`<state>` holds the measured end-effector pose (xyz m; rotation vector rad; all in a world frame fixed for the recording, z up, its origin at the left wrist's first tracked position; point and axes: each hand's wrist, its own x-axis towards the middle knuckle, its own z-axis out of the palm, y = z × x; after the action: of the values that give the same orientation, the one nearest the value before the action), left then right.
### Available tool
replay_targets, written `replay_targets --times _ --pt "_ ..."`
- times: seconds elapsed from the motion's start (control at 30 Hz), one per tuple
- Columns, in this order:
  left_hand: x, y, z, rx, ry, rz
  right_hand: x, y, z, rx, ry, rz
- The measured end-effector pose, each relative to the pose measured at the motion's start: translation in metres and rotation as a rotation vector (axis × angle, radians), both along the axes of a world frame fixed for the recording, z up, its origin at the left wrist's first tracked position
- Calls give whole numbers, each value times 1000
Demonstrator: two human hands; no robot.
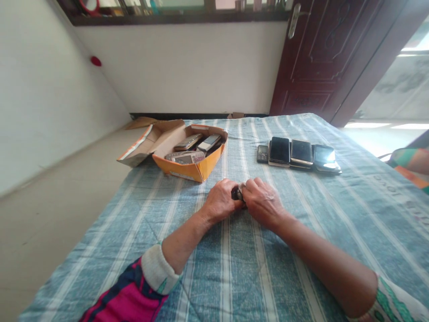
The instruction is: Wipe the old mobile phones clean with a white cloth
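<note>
Both hands meet over the middle of the cloth-covered surface. My left hand (pixel 221 200) is closed round a small dark object (pixel 235 193) that looks like a mobile phone, mostly covered by the fingers. My right hand (pixel 263 201) is pinched at the other end of it, with a scrap of something whitish (pixel 241 184), perhaps cloth or tissue, at its fingertips. Beyond the left hand stands an open orange cardboard box (pixel 209 167) with several old mobile phones (pixel 186 158) inside.
To the right lies a row: a small keypad phone (pixel 262 154), then stacked smartphones (pixel 279 150) and further ones (pixel 324 158) beside them. A blue striped cloth (pixel 231 268) covers the surface. Behind are a white wall and a dark red door (pixel 321 53).
</note>
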<state>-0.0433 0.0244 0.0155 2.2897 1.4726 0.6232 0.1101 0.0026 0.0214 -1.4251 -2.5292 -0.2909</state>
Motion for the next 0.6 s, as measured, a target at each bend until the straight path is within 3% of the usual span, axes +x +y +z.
replay_targets --times 0.37,0.6 --pt "2 -3 2 2 31 16 5 -7 -4 45 68 243" --pt "1 -3 4 4 51 -8 21 -11 -7 119 48 181"
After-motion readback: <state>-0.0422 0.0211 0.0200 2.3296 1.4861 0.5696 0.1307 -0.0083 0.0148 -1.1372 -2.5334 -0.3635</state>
